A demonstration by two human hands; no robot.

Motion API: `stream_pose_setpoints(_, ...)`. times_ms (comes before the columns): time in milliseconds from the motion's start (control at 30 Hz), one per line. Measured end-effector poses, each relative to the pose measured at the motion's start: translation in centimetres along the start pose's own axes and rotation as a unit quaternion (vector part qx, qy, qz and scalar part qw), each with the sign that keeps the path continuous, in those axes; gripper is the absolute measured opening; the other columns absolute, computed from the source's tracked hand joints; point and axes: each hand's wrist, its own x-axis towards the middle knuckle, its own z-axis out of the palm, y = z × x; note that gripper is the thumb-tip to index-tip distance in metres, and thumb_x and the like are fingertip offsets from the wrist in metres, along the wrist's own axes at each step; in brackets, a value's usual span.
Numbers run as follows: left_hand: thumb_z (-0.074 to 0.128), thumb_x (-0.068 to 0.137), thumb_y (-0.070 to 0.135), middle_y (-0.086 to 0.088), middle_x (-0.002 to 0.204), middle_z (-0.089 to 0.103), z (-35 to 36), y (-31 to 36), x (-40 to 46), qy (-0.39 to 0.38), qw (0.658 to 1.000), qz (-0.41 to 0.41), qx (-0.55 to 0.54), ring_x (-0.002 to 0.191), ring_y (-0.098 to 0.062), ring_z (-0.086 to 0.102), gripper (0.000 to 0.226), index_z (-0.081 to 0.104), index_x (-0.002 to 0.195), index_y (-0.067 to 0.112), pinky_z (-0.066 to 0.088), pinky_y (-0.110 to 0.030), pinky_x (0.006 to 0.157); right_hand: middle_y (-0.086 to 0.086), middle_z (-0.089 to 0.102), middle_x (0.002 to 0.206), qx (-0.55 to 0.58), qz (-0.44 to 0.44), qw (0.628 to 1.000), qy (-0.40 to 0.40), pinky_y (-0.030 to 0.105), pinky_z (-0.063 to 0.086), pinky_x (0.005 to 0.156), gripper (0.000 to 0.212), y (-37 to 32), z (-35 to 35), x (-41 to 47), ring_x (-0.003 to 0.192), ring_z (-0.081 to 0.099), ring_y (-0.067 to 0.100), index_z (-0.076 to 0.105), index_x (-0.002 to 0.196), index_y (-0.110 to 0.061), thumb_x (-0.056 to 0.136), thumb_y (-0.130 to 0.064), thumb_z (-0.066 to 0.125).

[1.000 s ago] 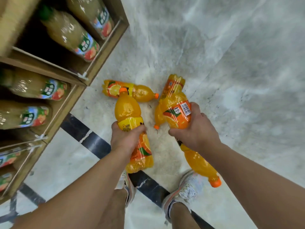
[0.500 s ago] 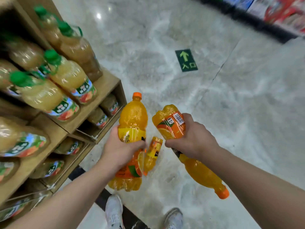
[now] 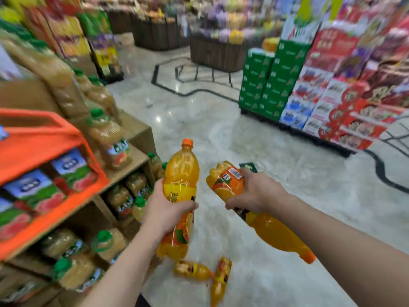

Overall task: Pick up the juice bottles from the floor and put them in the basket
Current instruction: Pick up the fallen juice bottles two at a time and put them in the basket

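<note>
Left hand (image 3: 164, 210) grip clamps an upright bottle (image 3: 180, 173); right hand (image 3: 257, 191) grip clamps an inverted bottle (image 3: 269, 227) beside it.

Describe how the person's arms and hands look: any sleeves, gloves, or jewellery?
Both forearms are bare up to the picture's edge; no sleeves show. The left hand and right hand wear no gloves. No rings, watch or wristband can be seen.

The upright juice bottle (image 3: 181, 173) is showing orange liquid, an orange cap and a yellow label. The basket (image 3: 39, 138) is glowing orange. The floor (image 3: 221, 134) is showing pale grey marble veining with black lines.
</note>
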Motion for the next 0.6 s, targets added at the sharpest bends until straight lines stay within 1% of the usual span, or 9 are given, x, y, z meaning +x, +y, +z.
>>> stream_pose_setpoints(67, 0.092, 0.041, 0.047, 0.003, 0.108, 0.068, -2.6, 2.4, -1.2, 0.018, 1.0, 0.017, -0.016, 0.092, -0.023, 0.069, 0.104, 0.046, 0.134, 0.036, 0.059, -0.047, 0.086, 0.006, 0.063, 0.116, 0.012, -0.019, 1.0, 0.015, 0.042, 0.058, 0.082, 0.102, -2.5, -3.0, -1.2, 0.096, 0.061, 0.03, 0.04, 0.142, -0.028, 0.059, -0.074, 0.077)
stream_pose_setpoints(133, 0.095, 0.043, 0.044, 0.004, 0.108, 0.067, -4.7, 4.9, -2.2, 0.031, 0.998, 0.026, -0.042, 0.092, -0.023, 0.07, 0.101, 0.045, 0.13, 0.037, 0.06, -0.05, 0.086, 0.003, 0.064, 0.111, 0.04, -0.042, 0.998, 0.038, 0.043, 0.059, 0.083, 0.102, -4.3, -5.4, -2.0, 0.097, 0.064, 0.028, 0.045, 0.134, -0.031, 0.049, -0.077, 0.076)
stream_pose_setpoints(200, 0.098, 0.047, 0.041, 0.005, 0.108, 0.065, -6.5, 6.7, -3.1, 0.05, 0.997, 0.036, -0.056, 0.094, -0.023, 0.069, 0.099, 0.041, 0.128, 0.04, 0.059, -0.05, 0.088, 0.0, 0.064, 0.108, 0.049, -0.077, 0.995, 0.048, 0.043, 0.06, 0.083, 0.101, -5.9, -7.5, -2.4, 0.095, 0.065, 0.026, 0.046, 0.13, -0.032, 0.045, -0.078, 0.075)
stream_pose_setpoints(267, 0.1, 0.052, 0.042, 0.006, 0.113, 0.062, -8.0, 8.2, -4.0, 0.072, 0.994, 0.044, -0.065, 0.099, -0.022, 0.066, 0.107, 0.038, 0.139, 0.038, 0.057, -0.048, 0.09, -0.002, 0.063, 0.107, 0.039, -0.116, 0.991, 0.054, 0.044, 0.06, 0.083, 0.101, -7.0, -9.4, -2.8, 0.096, 0.064, 0.025, 0.045, 0.133, -0.032, 0.048, -0.078, 0.077)
stream_pose_setpoints(333, 0.099, 0.051, 0.043, 0.004, 0.119, 0.06, -9.2, 8.9, -4.9, 0.105, 0.991, 0.045, -0.072, 0.103, -0.023, 0.064, 0.115, 0.035, 0.147, 0.036, 0.056, -0.048, 0.092, -0.002, 0.062, 0.109, 0.023, -0.157, 0.986, 0.059, 0.043, 0.06, 0.085, 0.103, -8.0, -11.1, -3.2, 0.098, 0.063, 0.024, 0.042, 0.139, -0.031, 0.054, -0.075, 0.079)
stream_pose_setpoints(433, 0.098, 0.048, 0.046, 0.006, 0.118, 0.059, -10.7, 9.1, -6.9, 0.153, 0.984, 0.037, -0.082, 0.104, -0.024, 0.063, 0.114, 0.035, 0.143, 0.038, 0.056, -0.05, 0.093, -0.003, 0.059, 0.112, -0.003, -0.216, 0.974, 0.065, 0.042, 0.058, 0.086, 0.102, -9.5, -13.0, -3.6, 0.101, 0.06, 0.023, 0.041, 0.142, -0.031, 0.059, -0.074, 0.08)
stream_pose_setpoints(500, 0.097, 0.045, 0.049, 0.006, 0.118, 0.059, -11.4, 8.8, -8.6, 0.185, 0.978, 0.022, -0.095, 0.105, -0.025, 0.063, 0.117, 0.036, 0.144, 0.037, 0.056, -0.051, 0.094, -0.002, 0.06, 0.114, -0.014, -0.251, 0.966, 0.059, 0.042, 0.058, 0.086, 0.102, -10.7, -13.3, -4.1, 0.101, 0.06, 0.024, 0.041, 0.141, -0.031, 0.057, -0.076, 0.078)
stream_pose_setpoints(600, 0.098, 0.046, 0.047, 0.007, 0.118, 0.061, -12.4, 7.9, -11.4, 0.233, 0.966, -0.002, -0.113, 0.104, -0.023, 0.065, 0.117, 0.036, 0.145, 0.034, 0.056, -0.051, 0.094, 0.0, 0.061, 0.112, -0.029, -0.307, 0.951, 0.038, 0.043, 0.059, 0.086, 0.104, -12.9, -12.9, -5.0, 0.1, 0.062, 0.025, 0.042, 0.141, -0.031, 0.053, -0.076, 0.076)
